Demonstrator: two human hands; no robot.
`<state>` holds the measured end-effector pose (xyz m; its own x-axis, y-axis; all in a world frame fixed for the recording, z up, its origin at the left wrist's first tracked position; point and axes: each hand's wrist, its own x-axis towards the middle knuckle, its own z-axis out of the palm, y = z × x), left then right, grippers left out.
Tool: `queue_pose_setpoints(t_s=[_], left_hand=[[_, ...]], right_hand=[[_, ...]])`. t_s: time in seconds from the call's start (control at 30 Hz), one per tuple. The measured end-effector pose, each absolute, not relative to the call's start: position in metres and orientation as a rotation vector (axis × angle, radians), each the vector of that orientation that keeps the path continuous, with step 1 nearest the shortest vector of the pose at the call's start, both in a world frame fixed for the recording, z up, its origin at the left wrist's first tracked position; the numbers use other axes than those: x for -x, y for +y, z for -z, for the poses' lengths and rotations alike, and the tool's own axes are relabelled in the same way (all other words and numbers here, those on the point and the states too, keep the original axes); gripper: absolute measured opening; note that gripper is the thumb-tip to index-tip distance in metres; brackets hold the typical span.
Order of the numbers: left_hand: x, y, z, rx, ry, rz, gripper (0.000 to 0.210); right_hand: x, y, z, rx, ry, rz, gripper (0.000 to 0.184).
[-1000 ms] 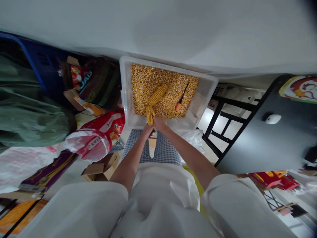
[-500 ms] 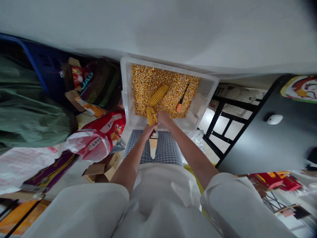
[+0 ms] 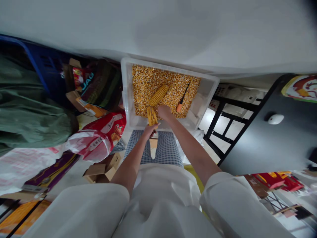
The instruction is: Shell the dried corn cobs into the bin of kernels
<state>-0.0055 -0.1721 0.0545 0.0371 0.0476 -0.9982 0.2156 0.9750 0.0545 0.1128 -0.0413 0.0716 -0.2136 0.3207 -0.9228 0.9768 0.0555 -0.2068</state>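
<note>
My left hand [image 3: 151,129] is wrapped round the lower end of a corn cob [image 3: 152,115], tilted over the near side of a clear plastic bin [image 3: 214,86]. Part of this cob shows stripped rows between its yellow kernels. My right hand [image 3: 164,112] is closed just to the right of the cob's upper part; what its fingers hold, if anything, is hidden. Loose corn kernels [image 3: 146,79] cover the bin's floor. A whole second cob [image 3: 158,95] lies on them, above the held one. To the right rests a screwdriver-like tool [image 3: 180,105] with an orange handle and dark shaft.
A red plastic bag [image 3: 109,129], an opened cardboard box [image 3: 99,172] and a blue crate [image 3: 37,59] stand on the left. At the right is a dark tabletop [image 3: 257,142] on a black frame, with a white mouse [image 3: 275,119]. A pale wall [image 3: 158,29] rises behind the bin.
My right hand has moved slightly up and away from the held cob, and its fist is more raised. The left hand keeps the cob in nearly the same place.
</note>
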Motion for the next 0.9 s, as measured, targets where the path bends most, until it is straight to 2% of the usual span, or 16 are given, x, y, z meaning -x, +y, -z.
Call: queue_pose_setpoints(t_s=[0.43, 0.67, 0.9], left_hand=[[0.006, -0.173, -0.053, -0.210, 1.527, 0.151, 0.049], [0.008, -0.177, -0.050, -0.199, 1.512, 0.113, 0.048], [0.005, -0.169, -0.054, -0.120, 1.571, 0.137, 0.045]], right_hand=[[-0.123, -0.034, -0.055, -1.321, 1.712, 1.199, 0.034], [-0.139, -0.030, -0.033, -1.235, 1.762, 1.328, 0.032], [-0.112, -0.036, -0.031, -1.201, 1.756, 1.338, 0.033]])
